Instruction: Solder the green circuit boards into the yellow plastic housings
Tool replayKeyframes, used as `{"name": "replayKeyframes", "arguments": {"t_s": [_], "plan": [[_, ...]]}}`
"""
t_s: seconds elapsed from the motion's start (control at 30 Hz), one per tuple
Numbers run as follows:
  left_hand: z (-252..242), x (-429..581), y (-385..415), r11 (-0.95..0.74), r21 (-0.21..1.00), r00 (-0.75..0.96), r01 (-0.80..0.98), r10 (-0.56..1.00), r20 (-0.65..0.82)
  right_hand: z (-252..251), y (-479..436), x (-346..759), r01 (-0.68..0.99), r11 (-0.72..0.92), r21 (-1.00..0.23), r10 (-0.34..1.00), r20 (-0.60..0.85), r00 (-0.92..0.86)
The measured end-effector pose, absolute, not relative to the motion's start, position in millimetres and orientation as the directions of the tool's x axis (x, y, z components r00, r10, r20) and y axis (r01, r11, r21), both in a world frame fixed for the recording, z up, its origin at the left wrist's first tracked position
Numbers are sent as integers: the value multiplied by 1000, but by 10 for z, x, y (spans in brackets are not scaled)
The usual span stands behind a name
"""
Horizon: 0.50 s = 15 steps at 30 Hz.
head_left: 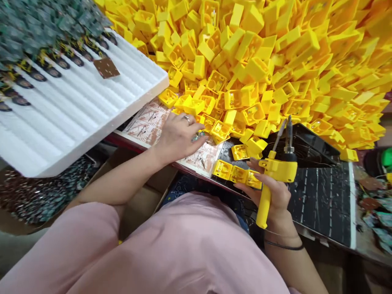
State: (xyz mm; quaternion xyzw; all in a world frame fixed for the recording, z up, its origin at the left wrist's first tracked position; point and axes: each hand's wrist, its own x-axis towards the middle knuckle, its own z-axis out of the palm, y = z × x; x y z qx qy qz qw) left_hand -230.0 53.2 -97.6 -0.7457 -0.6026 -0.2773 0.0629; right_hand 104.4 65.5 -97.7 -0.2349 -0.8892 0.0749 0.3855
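Head view, our left hand point(178, 134) is pinching a shiny part point(198, 135), our right hand point(276, 193) is gripping a yellow soldering gun point(279, 170)

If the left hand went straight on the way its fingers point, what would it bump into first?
Probably the open yellow cases at the heap's near edge, just past the fingertips of the left hand; one view leaves the exact gap unclear.

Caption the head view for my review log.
Left hand at the edge of piled yellow housings, right hand holding a yellow pistol-shaped tool.
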Motion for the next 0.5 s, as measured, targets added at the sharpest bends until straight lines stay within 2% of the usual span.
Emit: {"name": "replayKeyframes", "arguments": {"t_s": [0.07,0.1,0.2,0.3,0.4,0.5], "plan": [[-978,-2283,609,-304,253,170,919,881,441,-944,684,903,342,872,-350,489,606,-627],[-978,-2300,626,-329,296,181,897,883,433,-929,700,844,333,870,-364,491,580,-650],[-949,-2413,645,-403,560,129,724,877,464,-899,730,725,314,872,-375,478,517,-711],[-821,-2454,689,-332,790,-11,515,919,394,-898,727,676,327,863,-385,486,456,-746],[-615,-2348,766,-206,879,-77,430,962,263,-924,738,659,336,853,-398,492,404,-771],[-480,-2219,802,-204,935,37,289,979,202,-957,793,652,341,848,-405,497,385,-778]]}}
